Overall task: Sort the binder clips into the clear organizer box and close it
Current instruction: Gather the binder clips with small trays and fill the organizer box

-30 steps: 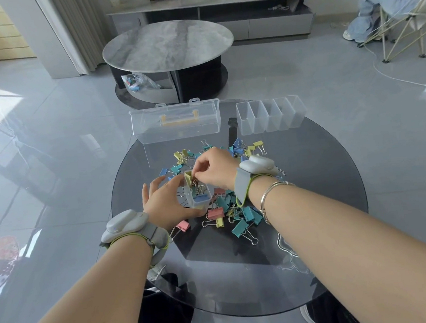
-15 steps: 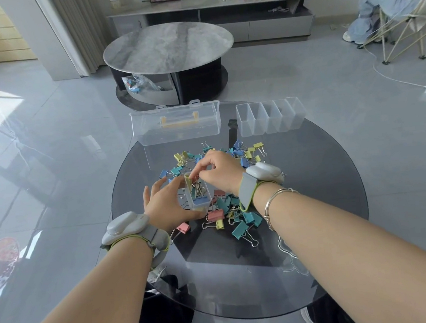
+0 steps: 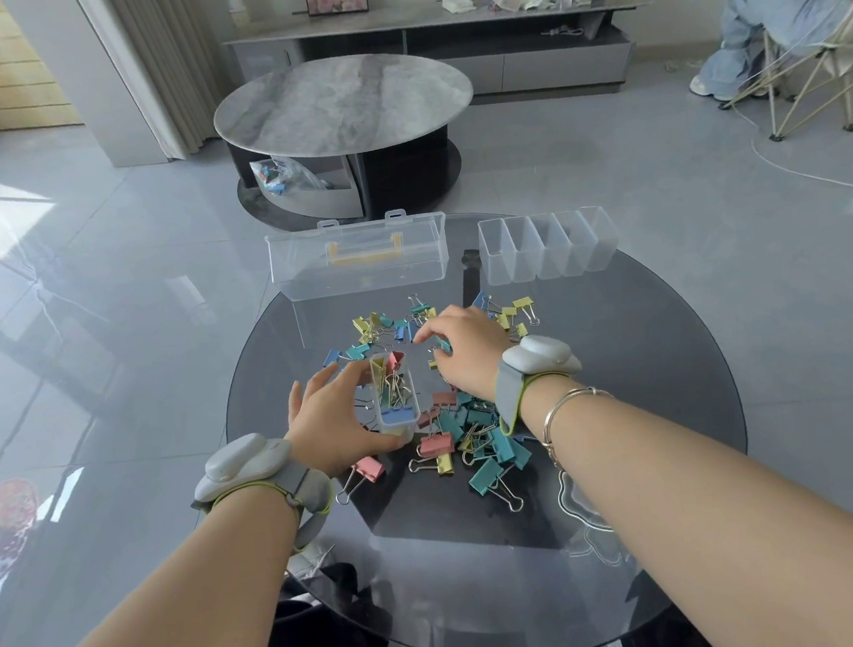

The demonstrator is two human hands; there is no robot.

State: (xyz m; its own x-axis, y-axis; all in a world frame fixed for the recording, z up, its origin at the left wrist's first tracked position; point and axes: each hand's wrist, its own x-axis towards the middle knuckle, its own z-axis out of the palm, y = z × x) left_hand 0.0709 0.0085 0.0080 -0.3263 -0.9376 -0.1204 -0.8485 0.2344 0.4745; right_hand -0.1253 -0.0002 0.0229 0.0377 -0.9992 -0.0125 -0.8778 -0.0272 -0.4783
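Note:
A heap of pastel binder clips [image 3: 478, 435] in teal, pink, yellow and blue lies at the middle of the round dark glass table [image 3: 639, 356]. My left hand [image 3: 327, 419] grips a small clear bin [image 3: 396, 400] that holds a few clips, upright just above the heap. My right hand [image 3: 468, 350] hovers over the far part of the heap with its fingers spread and pointing down at a teal clip. The clear organizer box [image 3: 358, 272] with a yellow handle stands open at the table's far edge. A row of several empty clear bins [image 3: 547, 253] stands to its right.
A round marble coffee table [image 3: 343, 103] stands on the floor beyond the glass table. A long low cabinet [image 3: 441, 38] runs along the back wall. A person sits in a folding chair [image 3: 803, 58] at the far right, and a white cable [image 3: 803, 171] trails across the floor.
My right hand has lifted out of the small bin and moved right and farther away, over the heap. My left hand keeps holding the bin.

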